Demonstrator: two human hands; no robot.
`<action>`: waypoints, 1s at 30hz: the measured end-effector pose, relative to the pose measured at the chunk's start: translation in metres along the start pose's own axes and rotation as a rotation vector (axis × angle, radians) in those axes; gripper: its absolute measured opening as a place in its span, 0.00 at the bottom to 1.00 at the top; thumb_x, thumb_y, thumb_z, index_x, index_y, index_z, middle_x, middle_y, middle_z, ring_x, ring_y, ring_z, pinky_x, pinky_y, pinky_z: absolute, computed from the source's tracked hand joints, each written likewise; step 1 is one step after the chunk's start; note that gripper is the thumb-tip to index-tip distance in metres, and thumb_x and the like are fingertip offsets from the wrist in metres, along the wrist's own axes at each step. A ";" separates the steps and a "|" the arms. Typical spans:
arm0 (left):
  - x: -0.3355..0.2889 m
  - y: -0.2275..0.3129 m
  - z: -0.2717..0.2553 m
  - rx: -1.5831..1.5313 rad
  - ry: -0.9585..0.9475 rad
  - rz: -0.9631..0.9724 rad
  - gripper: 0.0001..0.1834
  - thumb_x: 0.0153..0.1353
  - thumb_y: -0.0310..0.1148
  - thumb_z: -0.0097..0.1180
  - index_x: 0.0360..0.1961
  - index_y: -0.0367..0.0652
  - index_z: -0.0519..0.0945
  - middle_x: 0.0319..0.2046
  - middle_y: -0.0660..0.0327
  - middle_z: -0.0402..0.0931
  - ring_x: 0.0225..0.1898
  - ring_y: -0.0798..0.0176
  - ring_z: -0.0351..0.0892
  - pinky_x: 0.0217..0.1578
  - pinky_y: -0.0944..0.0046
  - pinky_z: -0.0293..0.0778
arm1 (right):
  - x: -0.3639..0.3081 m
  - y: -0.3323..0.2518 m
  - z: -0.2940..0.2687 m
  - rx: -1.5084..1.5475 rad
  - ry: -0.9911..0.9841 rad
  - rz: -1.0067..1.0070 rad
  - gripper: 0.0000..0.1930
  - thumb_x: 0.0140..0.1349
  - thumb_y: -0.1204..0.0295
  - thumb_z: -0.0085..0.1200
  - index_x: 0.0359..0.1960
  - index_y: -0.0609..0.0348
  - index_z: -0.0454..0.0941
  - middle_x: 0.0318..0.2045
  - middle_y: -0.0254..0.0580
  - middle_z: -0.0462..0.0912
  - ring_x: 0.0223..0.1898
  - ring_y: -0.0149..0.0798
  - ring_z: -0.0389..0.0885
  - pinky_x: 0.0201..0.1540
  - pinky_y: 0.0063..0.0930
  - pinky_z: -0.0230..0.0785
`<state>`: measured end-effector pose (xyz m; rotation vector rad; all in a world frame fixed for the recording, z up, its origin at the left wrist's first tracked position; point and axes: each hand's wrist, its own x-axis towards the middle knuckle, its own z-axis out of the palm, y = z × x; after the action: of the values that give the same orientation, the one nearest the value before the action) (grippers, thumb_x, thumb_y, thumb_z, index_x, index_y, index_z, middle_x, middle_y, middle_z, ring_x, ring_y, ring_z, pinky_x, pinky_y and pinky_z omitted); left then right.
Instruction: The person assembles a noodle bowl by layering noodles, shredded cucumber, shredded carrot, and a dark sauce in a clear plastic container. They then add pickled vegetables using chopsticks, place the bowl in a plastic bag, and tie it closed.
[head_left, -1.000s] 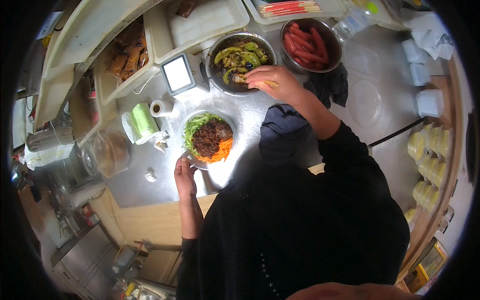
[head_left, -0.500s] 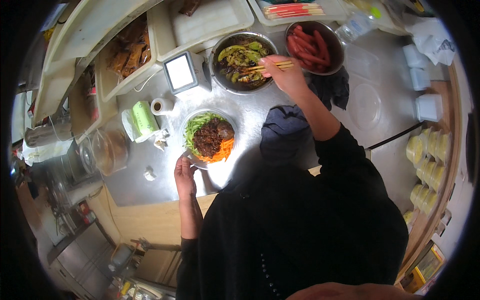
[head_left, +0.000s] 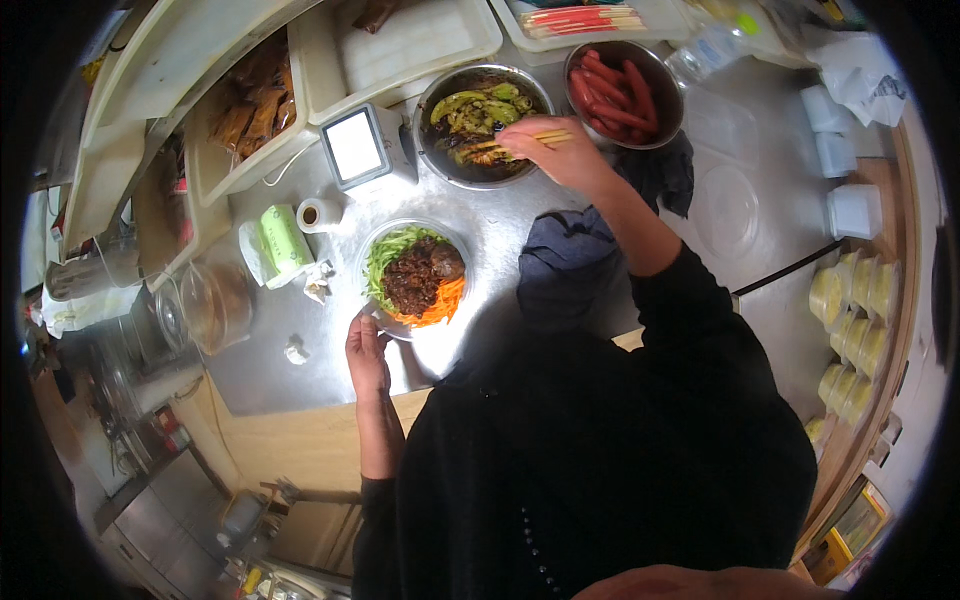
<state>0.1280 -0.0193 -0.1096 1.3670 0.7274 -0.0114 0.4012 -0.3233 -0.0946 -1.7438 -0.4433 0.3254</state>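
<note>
My right hand [head_left: 565,150] is closed on a pair of wooden chopsticks [head_left: 510,146], whose tips reach into a steel bowl [head_left: 424,152] of dark, oily greens [head_left: 485,105]. Below and to the left, a clear round bowl [head_left: 370,246] stands on the steel counter. It holds shredded green vegetable [head_left: 384,262], orange carrot shreds [head_left: 440,305] and a heap of dark brown sauced topping [head_left: 418,275]. With its fingers pinched, my left hand [head_left: 367,350] grips the near left rim of this clear bowl.
Right of the greens, another steel bowl [head_left: 672,100] holds red sausages [head_left: 615,92]. A scale with a lit screen [head_left: 355,148], a paper roll [head_left: 318,216] and a green tissue pack [head_left: 285,240] stand left. Dark cloths [head_left: 565,255] lie right of the clear bowl. Lidded tubs [head_left: 855,310] line the right side.
My right hand has shifted slightly left and down with the chopsticks, over the bowl of greens. My left hand stays at the rim of the clear bowl.
</note>
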 end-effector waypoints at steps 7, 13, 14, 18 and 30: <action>0.000 -0.004 -0.002 -0.010 0.021 0.000 0.18 0.71 0.40 0.43 0.50 0.36 0.75 0.43 0.59 0.78 0.43 0.66 0.76 0.44 0.63 0.74 | -0.001 -0.009 -0.011 0.126 0.366 0.105 0.13 0.62 0.66 0.57 0.37 0.65 0.83 0.25 0.38 0.84 0.26 0.28 0.81 0.30 0.21 0.72; 0.002 -0.005 -0.003 -0.022 0.007 -0.010 0.18 0.72 0.39 0.42 0.51 0.36 0.74 0.42 0.59 0.78 0.43 0.65 0.76 0.45 0.62 0.74 | 0.002 -0.004 -0.011 -0.078 0.360 0.067 0.13 0.63 0.67 0.57 0.38 0.67 0.82 0.28 0.39 0.85 0.28 0.27 0.81 0.31 0.18 0.72; 0.001 -0.005 -0.003 -0.009 0.013 -0.013 0.18 0.72 0.39 0.42 0.50 0.36 0.74 0.42 0.59 0.78 0.43 0.65 0.76 0.45 0.62 0.74 | 0.002 -0.003 -0.010 0.012 0.353 0.095 0.13 0.63 0.67 0.56 0.39 0.67 0.82 0.29 0.40 0.84 0.29 0.28 0.82 0.32 0.19 0.73; 0.003 -0.005 -0.005 0.018 0.020 -0.012 0.18 0.72 0.40 0.43 0.49 0.36 0.75 0.41 0.60 0.77 0.42 0.66 0.76 0.44 0.62 0.74 | -0.001 -0.001 -0.006 0.317 0.377 0.037 0.13 0.65 0.68 0.54 0.40 0.68 0.81 0.32 0.42 0.84 0.31 0.30 0.83 0.35 0.20 0.76; 0.002 -0.005 -0.003 -0.041 -0.023 0.018 0.18 0.71 0.40 0.45 0.51 0.37 0.75 0.42 0.61 0.78 0.40 0.69 0.76 0.40 0.65 0.76 | 0.002 0.002 0.010 0.249 0.185 0.064 0.11 0.64 0.70 0.56 0.42 0.66 0.81 0.34 0.41 0.84 0.33 0.29 0.83 0.35 0.20 0.77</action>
<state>0.1261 -0.0170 -0.1147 1.3327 0.6922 0.0021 0.3985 -0.3145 -0.0986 -1.5305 -0.2038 0.2510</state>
